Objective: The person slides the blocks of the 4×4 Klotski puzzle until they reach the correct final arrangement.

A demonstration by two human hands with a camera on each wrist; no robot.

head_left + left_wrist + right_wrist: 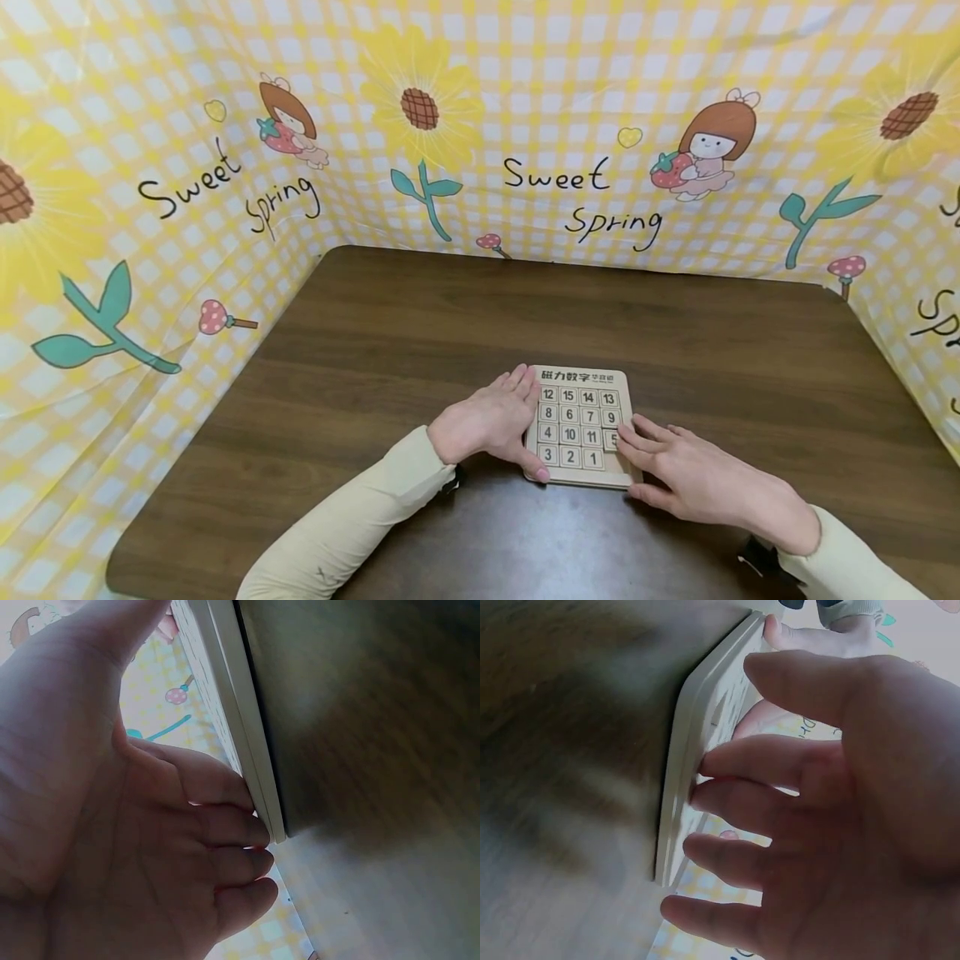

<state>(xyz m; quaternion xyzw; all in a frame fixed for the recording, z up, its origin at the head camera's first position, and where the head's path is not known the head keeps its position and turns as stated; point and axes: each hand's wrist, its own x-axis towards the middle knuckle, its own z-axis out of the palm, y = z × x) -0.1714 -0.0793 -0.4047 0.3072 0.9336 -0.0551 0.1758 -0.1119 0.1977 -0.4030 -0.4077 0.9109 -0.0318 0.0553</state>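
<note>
A pale wooden number slide puzzle (592, 482) lies flat on the brown table, several square tiles in its frame. My left hand (491, 417) rests along its left side, fingers extended near the top corner and thumb at the bottom left corner. In the left wrist view, the fingertips (259, 829) meet the board's edge. From the right side my right hand (693, 471) reaches over the frame, a fingertip on the 5 tile (611, 439), partly covering it. That tile sits slightly lower than its row. Below it, the bottom right slot is bare.
The dark wood-grain table (420, 325) extends around the puzzle. A yellow checked cloth (480, 75) with flowers and cartoon figures hangs along its back and sides. Cream sleeves cover both forearms, and a black strap (765, 560) shows at the right wrist.
</note>
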